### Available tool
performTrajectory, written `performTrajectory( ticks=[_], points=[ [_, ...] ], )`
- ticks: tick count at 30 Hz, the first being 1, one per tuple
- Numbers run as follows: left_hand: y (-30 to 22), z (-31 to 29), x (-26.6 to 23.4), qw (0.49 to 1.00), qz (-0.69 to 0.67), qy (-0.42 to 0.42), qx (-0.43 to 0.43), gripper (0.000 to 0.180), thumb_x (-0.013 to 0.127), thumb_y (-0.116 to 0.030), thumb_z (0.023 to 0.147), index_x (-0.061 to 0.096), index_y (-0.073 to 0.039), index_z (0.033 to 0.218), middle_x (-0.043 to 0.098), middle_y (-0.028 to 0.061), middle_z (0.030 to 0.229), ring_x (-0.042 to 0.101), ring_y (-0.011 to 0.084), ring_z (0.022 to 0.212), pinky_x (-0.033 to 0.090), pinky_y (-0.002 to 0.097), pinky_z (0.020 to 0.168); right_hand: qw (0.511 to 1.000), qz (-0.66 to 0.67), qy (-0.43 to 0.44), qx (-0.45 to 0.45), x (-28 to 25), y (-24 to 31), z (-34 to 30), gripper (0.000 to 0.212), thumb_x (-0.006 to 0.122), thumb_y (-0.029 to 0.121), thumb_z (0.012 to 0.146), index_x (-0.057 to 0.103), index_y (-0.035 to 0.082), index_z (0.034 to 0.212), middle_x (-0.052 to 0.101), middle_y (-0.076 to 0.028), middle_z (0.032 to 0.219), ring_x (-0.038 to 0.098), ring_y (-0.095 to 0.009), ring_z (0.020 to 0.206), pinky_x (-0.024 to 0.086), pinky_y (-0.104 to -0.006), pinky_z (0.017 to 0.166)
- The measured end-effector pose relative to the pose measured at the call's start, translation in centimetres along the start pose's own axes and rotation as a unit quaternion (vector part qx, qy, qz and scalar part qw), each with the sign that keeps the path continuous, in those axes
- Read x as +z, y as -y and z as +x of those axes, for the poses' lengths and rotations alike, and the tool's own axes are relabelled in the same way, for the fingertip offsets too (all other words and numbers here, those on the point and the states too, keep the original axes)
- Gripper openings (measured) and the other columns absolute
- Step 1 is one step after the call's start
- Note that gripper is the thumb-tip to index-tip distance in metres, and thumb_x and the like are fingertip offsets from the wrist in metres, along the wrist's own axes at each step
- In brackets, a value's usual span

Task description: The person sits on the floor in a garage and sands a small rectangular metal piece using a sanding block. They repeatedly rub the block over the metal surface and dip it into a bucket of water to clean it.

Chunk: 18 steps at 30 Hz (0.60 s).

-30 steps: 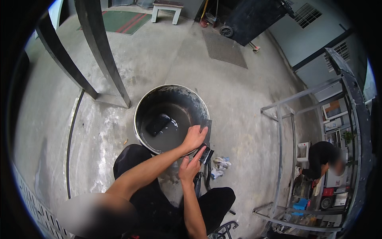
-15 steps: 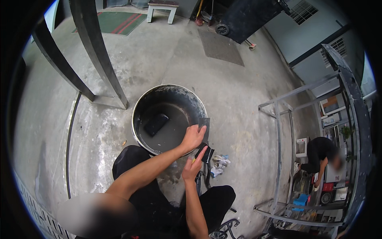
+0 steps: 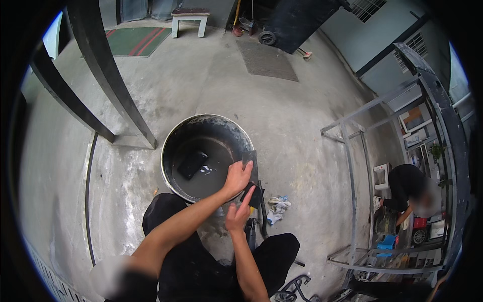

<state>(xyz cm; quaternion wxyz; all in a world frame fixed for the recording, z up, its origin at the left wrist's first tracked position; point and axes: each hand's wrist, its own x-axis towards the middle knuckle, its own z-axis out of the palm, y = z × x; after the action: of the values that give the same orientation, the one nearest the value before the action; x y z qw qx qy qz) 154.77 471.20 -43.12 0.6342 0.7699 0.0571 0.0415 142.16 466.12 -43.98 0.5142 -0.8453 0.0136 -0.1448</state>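
Close to the right rim of a round black tub (image 3: 168, 173), my left hand (image 3: 236, 179) is closed on a thin dark grey rectangular plate (image 3: 249, 157). My right hand (image 3: 238, 216) is just below and nearer to me, its index finger stretched along a small black pad (image 3: 254, 196) and its other fingers curled. The grip underneath is partly hidden. Murky grey water fills the bottom of the tub, and a black rectangular block (image 3: 192, 165) lies in it, partly above the surface.
White gloves (image 3: 278, 210) lie on the concrete right of the tub. Beside my right leg are dark metal parts (image 3: 293, 289). A metal frame (image 3: 349, 181) stands at the right, with a co-worker (image 3: 406, 186) bending behind it. Dark posts (image 3: 113, 80) rise at the left; a wheeled bin (image 3: 302, 25) lies tilted far off.
The view has shifted slightly, so the tub and hands sit a little lower and further left. Bright glints now show on the water beside the block. Both hands keep their holds.
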Motion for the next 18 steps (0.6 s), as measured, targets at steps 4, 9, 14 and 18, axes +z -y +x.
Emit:
performTrajectory(
  ticks=[4, 9, 14, 18],
  points=[
    [0.2, -0.4, 0.7, 0.999, -0.019, -0.012, 0.026, 0.042, 0.059, -0.031, 0.097, 0.06, 0.006, 0.076, 0.057, 0.0191, 0.061, 0.056, 0.024, 0.056, 0.044, 0.0429, 0.057, 1.0, -0.021, -0.019, -0.013, 0.4, -0.5, -0.2, 0.088, 0.051, 0.02, 0.08, 0.011, -0.007, 0.154, 0.037, -0.037, 0.146, 0.049, -0.05, 0.125, 0.041, -0.0463, 0.102],
    [1.6, 0.9, 0.2, 1.0, 0.027, -0.001, -0.014, 0.041, 0.059, -0.032, 0.096, 0.062, 0.006, 0.08, 0.063, 0.0244, 0.069, 0.065, 0.04, 0.069, 0.049, 0.0478, 0.066, 0.998, -0.057, 0.002, -0.002, 0.3, -0.5, 1.1, 0.084, 0.052, 0.024, 0.085, 0.013, -0.008, 0.153, 0.055, -0.041, 0.119, 0.061, -0.052, 0.096, 0.047, -0.0519, 0.083],
    [1.6, 0.9, 0.5, 0.992, -0.098, 0.062, -0.05, 0.041, 0.058, -0.033, 0.097, 0.063, 0.005, 0.082, 0.064, 0.0208, 0.07, 0.065, 0.0339, 0.066, 0.049, 0.0454, 0.065, 0.983, -0.101, -0.004, -0.156, 0.3, 0.2, -1.0, 0.08, 0.05, 0.024, 0.086, 0.019, -0.008, 0.153, 0.042, -0.036, 0.143, 0.041, -0.052, 0.132, 0.034, -0.0486, 0.111],
    [1.9, 1.6, 0.1, 0.996, -0.03, 0.085, -0.001, 0.042, 0.056, -0.035, 0.099, 0.064, 0.004, 0.085, 0.066, 0.0185, 0.072, 0.065, 0.0272, 0.067, 0.05, 0.0429, 0.067, 0.994, -0.102, -0.006, -0.033, -1.1, 0.1, 4.2, 0.076, 0.051, 0.023, 0.088, 0.023, -0.008, 0.151, 0.065, -0.031, 0.084, 0.062, -0.049, 0.077, 0.048, -0.0531, 0.075]
  ],
)
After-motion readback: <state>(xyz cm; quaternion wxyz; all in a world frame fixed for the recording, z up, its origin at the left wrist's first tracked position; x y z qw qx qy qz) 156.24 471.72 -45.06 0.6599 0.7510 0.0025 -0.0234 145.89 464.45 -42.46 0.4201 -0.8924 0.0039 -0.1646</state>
